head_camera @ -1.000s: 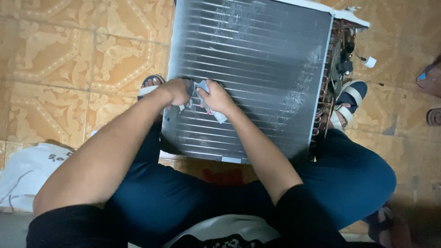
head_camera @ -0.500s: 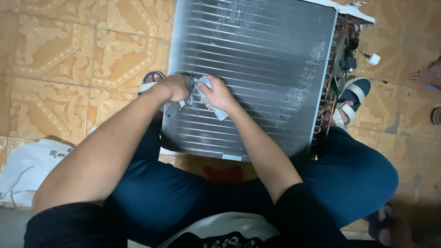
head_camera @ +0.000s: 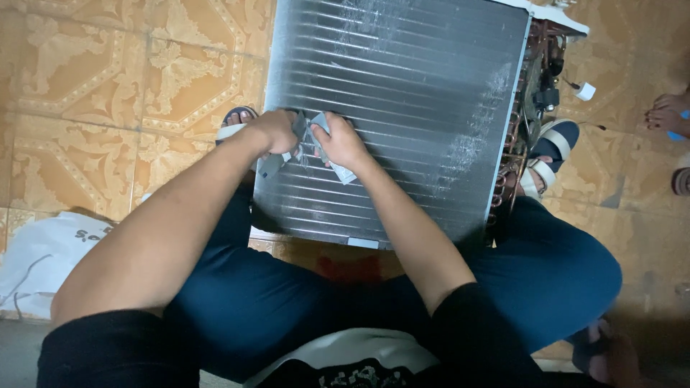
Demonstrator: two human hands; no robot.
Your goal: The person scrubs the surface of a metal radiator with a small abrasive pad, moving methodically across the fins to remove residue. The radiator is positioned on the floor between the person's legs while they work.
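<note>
A large finned metal coil panel (head_camera: 410,93) leans between my knees on the tiled floor, its grey fins running across. Both hands meet at the panel's left middle. My left hand (head_camera: 272,132) and my right hand (head_camera: 341,141) each grip part of a small pale grey cloth (head_camera: 316,144) pressed against the fins. A strip of the cloth hangs below my right hand. Whitish dusty patches mark the fins at the top and right.
Copper tubes and wiring (head_camera: 528,122) run down the panel's right edge, with a small white connector (head_camera: 586,91) beside it. My sandalled feet (head_camera: 550,154) flank the panel. Another person's bare foot (head_camera: 668,111) is at far right. A white bag (head_camera: 43,251) lies at left.
Both hands with the cloth stay at the same spot on the fins, shifting only slightly. The view has edged a little, bringing the other person's foot more into sight.
</note>
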